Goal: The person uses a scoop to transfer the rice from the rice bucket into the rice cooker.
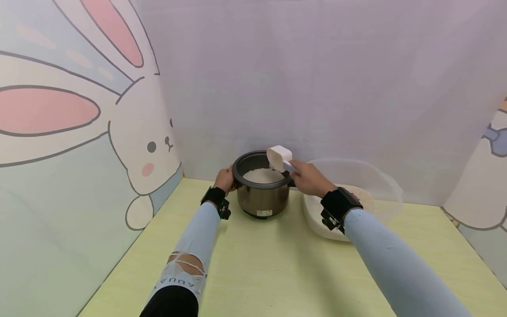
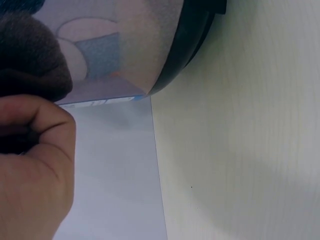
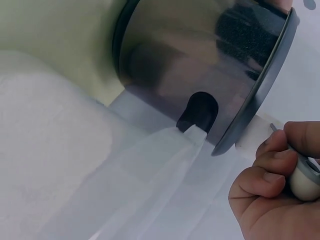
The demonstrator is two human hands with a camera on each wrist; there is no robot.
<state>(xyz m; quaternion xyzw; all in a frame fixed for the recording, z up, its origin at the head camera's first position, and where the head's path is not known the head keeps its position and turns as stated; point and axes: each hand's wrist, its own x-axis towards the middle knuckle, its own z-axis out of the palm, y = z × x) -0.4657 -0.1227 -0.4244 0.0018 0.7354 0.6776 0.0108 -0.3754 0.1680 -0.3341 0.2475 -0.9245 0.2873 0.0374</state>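
Note:
A brown metallic rice cooker (image 1: 263, 199), lidless, stands at the back of the table with white rice (image 1: 262, 176) inside. At its left side my left hand (image 1: 225, 179) grips a dark side handle; the left wrist view shows the fingers curled there. My right hand (image 1: 310, 178) holds a white measuring scoop (image 1: 280, 156) by its handle. The scoop is tilted over the cooker's right rim, its mouth toward the inside, with grains at its lower edge. In the right wrist view the fingers (image 3: 272, 182) wrap the handle, and the scoop's cup is partly hidden behind the rim.
Right of the cooker, under my right forearm, sits a white container (image 1: 322, 224) of rice. A translucent lid (image 1: 356, 169) stands up behind it, close to the cooker's right handle (image 3: 200, 111). A pale curtain (image 1: 309, 88) closes the back of the yellowish table (image 1: 257, 268).

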